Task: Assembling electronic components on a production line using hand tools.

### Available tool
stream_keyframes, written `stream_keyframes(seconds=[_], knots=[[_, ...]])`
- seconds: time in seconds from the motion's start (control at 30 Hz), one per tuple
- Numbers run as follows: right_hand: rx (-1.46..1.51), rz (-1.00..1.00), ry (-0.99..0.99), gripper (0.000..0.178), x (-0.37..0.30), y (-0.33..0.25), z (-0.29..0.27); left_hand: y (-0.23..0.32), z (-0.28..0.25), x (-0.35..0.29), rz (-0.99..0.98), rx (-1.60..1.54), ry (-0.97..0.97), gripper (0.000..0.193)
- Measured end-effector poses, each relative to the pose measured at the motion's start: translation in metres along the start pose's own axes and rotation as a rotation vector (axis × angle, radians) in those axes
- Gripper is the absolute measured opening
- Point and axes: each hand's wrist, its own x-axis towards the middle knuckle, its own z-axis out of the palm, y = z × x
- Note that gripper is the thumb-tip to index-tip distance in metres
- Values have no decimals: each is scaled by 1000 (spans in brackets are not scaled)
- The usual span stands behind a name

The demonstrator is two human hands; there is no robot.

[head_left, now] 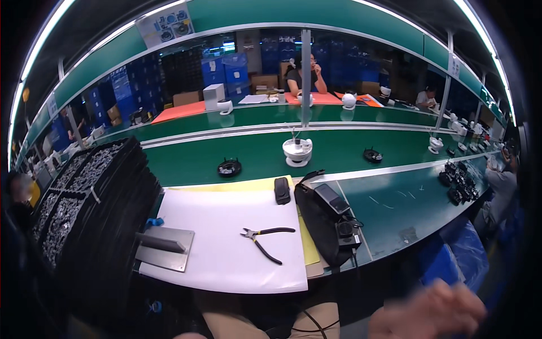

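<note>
Head view catches only the right hand point(429, 311), blurred at the lower right edge with nothing visibly in it, its finger spread unreadable; no left hand shows. Black-handled pliers point(265, 240) lie up and left of it, well apart, jaws left and handles trailing right, on a white mat point(226, 265) over the green bench point(395, 209), with black part trays point(84, 192) stacked at the left.

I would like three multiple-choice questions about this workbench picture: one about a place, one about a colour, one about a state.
1. Where do the pliers lie?
A. on the white mat
B. on the green belt
C. on the black trays

2. What colour are the pliers' handles?
A. red
B. black
C. yellow

3. What does the right hand hold?
A. the pliers
B. the metal block
C. nothing that shows

Answers: 1 A, they rest mid-mat; 2 B, both handles look black; 3 C, the hand is blurred at the lower edge, off the bench.
</note>
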Motion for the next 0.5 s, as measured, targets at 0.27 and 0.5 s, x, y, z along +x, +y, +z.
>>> stream_keyframes(seconds=[0.27, 0.5], knots=[[-501, 1084, -1066, 66, -146, 162, 34, 1, -103, -111, -964, 639, 364, 27], [-557, 1176, -1548, 101, -212, 183, 40, 22, -134, -181, -1067, 611, 563, 26]])
